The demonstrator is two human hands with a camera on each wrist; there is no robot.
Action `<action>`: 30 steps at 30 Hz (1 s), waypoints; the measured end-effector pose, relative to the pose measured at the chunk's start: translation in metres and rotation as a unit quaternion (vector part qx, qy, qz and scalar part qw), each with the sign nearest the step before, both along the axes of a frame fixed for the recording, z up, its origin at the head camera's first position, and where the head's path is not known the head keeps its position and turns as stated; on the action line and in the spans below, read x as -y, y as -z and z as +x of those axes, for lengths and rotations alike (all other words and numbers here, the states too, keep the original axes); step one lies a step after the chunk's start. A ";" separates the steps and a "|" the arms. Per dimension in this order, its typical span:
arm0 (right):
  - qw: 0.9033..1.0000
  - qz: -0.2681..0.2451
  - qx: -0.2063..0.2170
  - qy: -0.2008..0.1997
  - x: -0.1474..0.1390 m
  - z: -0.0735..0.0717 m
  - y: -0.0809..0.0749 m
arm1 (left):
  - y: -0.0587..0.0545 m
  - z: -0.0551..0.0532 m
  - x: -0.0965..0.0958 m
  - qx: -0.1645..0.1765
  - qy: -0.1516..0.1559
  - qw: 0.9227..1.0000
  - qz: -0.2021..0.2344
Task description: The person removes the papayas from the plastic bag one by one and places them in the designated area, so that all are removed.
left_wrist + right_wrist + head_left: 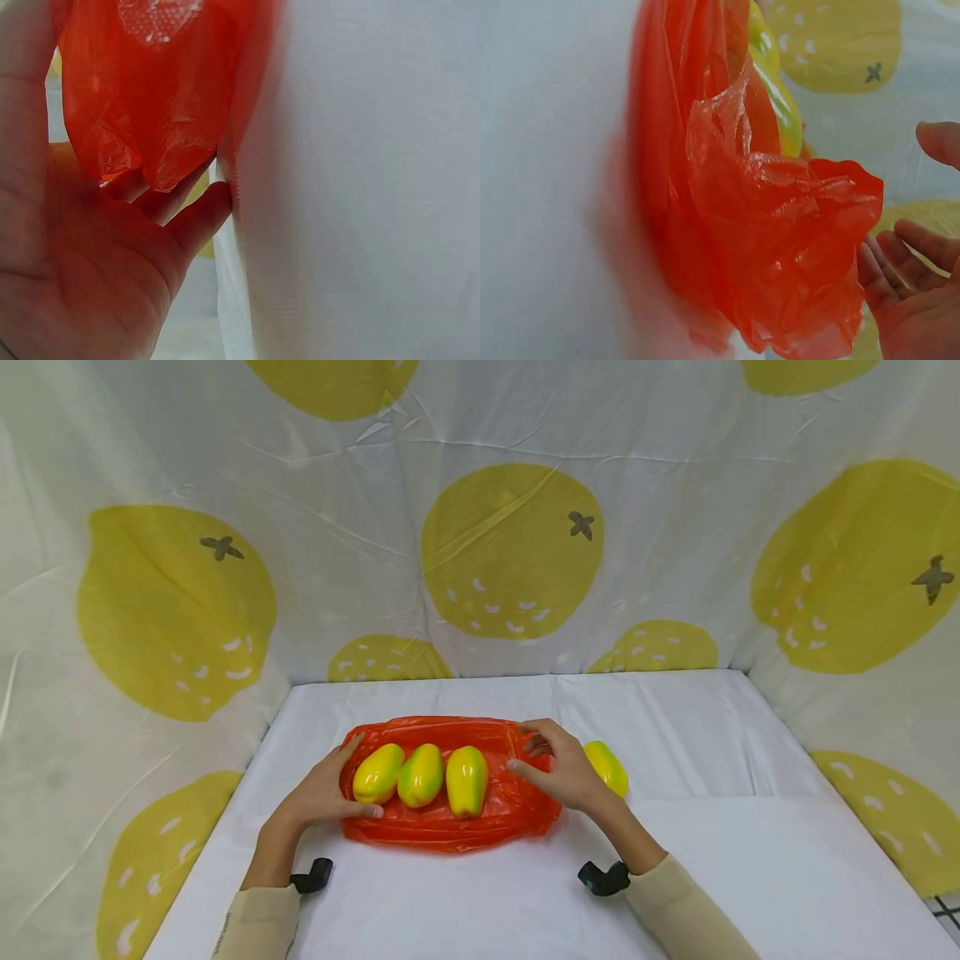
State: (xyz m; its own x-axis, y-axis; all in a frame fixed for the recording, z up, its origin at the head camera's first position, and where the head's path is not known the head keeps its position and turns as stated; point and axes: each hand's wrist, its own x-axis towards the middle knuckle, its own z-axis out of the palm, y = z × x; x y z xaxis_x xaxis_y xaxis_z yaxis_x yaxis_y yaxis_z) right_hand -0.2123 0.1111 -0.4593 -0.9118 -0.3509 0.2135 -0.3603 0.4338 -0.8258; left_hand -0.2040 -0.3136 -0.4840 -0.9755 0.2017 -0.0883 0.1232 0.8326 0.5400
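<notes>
A thin red plastic bag (pixel 525 814) lies spread on the white-covered table. On it sit three glossy yellow-green fruits shaped like papayas: a left one (pixel 378 773), a middle one (pixel 422 776) and a right one (pixel 467 782). My left hand (pixel 318 795) surrounds the bag's left end, thumb and fingers spread wide; in the left wrist view its fingers reach behind the hanging plastic. My right hand (pixel 572 774) is at the bag's right end, fingers loosely bent and thumb apart. In the right wrist view its fingertips (pixel 870 262) are beside the crumpled edge, contact unclear.
A fourth yellow-green fruit (pixel 609 768) lies on the table (pixel 720 860) just right of my right hand, partly hidden by it. White cloth (pixel 510 427) printed with yellow lemons hangs behind and at both sides. Black wrist mounts (pixel 603 878) stick out near both cuffs.
</notes>
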 end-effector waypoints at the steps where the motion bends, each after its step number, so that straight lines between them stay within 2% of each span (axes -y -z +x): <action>1: 1.000 0.002 0.000 -0.002 0.002 0.000 0.000 | 0.000 0.000 0.000 0.000 -0.001 1.000 -0.001; 7: 0.999 -0.004 0.007 -0.031 0.017 0.000 0.004 | 0.000 -0.001 0.000 -0.002 0.001 1.000 -0.009; 11: 0.999 0.012 0.012 -0.037 0.025 -0.001 0.007 | -0.001 0.000 0.000 -0.001 0.001 1.000 -0.005; 16: 0.999 0.028 -0.014 -0.028 0.031 0.000 0.008 | -0.002 0.001 -0.001 0.002 0.001 1.000 -0.001; 20: 0.999 0.020 -0.029 -0.037 0.035 0.000 0.004 | -0.003 0.001 -0.001 0.002 0.001 1.000 -0.001; 25: 0.999 0.029 0.006 -0.042 0.042 0.003 0.004 | -0.002 0.001 0.000 0.003 -0.001 1.000 -0.002; 30: 0.995 0.082 0.051 -0.011 0.050 0.003 0.010 | -0.001 0.001 0.000 0.004 0.000 1.000 0.004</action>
State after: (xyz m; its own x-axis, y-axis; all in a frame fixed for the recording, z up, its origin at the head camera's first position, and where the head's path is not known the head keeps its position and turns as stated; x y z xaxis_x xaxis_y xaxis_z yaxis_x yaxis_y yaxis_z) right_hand -0.2088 0.0609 -0.4694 -0.9171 -0.3944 0.0574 -0.2890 0.5589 -0.7773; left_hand -0.2030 -0.3133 -0.4831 -0.9748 0.2020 -0.0949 0.1184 0.8284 0.5474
